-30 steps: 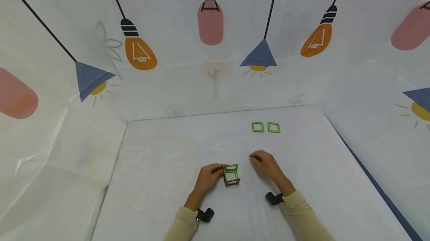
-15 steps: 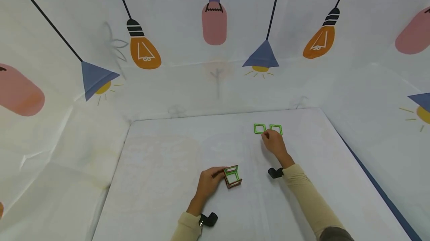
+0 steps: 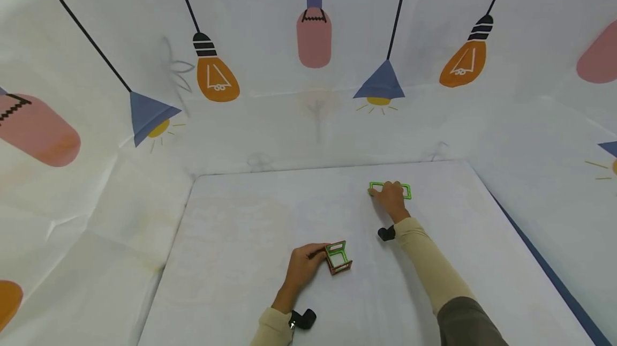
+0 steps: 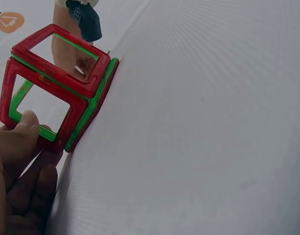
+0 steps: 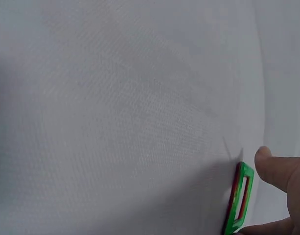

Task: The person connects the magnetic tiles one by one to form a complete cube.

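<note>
Low over the table, my left hand (image 3: 301, 271) pinches a small box-like frame of magnetic tiles (image 3: 341, 269), red outside and green inside. In the left wrist view, the thumb lies on one square panel of the magnetic-tile frame (image 4: 81, 105), with fingers behind it. At the back right, my right hand (image 3: 391, 201) reaches over two flat square magnetic tiles and partly covers both. The right wrist view shows thumb and finger spread at opposite ends of one green-and-red tile (image 5: 238, 198), the thumb apart from it. The other green tile (image 3: 410, 192) shows beside the hand.
A white table (image 3: 241, 217) spreads under both hands, with its back edge just behind the tiles. White sheet walls (image 3: 270, 121) printed with lamps and bulbs surround it. A black wrist camera (image 3: 385, 233) sits at the right wrist, another black camera (image 3: 303, 319) at the left.
The right hand has moved forward from mid-table to the two flat tiles, its thumb and finger now spread over one. The left hand still holds the frame, slightly turned.
</note>
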Demonstrator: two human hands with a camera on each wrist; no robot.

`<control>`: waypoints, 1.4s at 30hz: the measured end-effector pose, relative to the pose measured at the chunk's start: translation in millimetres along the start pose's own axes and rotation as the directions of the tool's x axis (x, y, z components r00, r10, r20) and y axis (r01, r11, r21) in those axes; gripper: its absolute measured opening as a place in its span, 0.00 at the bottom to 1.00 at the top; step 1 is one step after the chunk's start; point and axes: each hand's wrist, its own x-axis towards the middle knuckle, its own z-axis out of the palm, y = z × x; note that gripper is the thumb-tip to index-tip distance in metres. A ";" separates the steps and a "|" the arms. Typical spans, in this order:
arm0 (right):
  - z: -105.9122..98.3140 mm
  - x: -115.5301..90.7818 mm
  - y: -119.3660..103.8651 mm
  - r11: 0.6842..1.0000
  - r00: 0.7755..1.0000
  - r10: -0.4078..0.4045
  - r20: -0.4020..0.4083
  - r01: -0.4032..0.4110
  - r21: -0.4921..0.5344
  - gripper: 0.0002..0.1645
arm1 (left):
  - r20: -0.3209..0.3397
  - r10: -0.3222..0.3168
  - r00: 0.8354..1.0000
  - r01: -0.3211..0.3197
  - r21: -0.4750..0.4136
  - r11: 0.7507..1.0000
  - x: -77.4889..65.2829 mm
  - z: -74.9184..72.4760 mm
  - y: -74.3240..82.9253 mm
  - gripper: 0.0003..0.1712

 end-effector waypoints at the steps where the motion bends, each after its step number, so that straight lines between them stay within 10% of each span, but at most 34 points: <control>1: 1.3 0.6 -0.3 1.000 1.000 0.006 0.002 -0.006 -0.008 0.29 | 0.003 -0.002 1.000 0.002 -0.001 1.000 -0.1 0.4 0.3 0.13; 10: 9.7 2.4 -3.4 0.998 0.999 0.031 -0.038 -0.029 0.056 0.35 | 0.000 0.027 1.000 -0.027 0.020 0.999 0.3 0.2 0.1 0.12; 24: 18.9 -10.8 -1.2 0.954 0.970 -0.171 -0.175 0.207 0.217 0.26 | 0.016 0.039 0.999 -0.039 0.049 0.998 5.6 1.9 -6.8 0.12; 42: 32.6 -93.9 7.6 0.863 0.942 -0.204 -0.265 0.301 0.406 0.11 | 0.008 0.122 0.992 -0.123 0.095 0.988 19.6 5.0 -20.9 0.12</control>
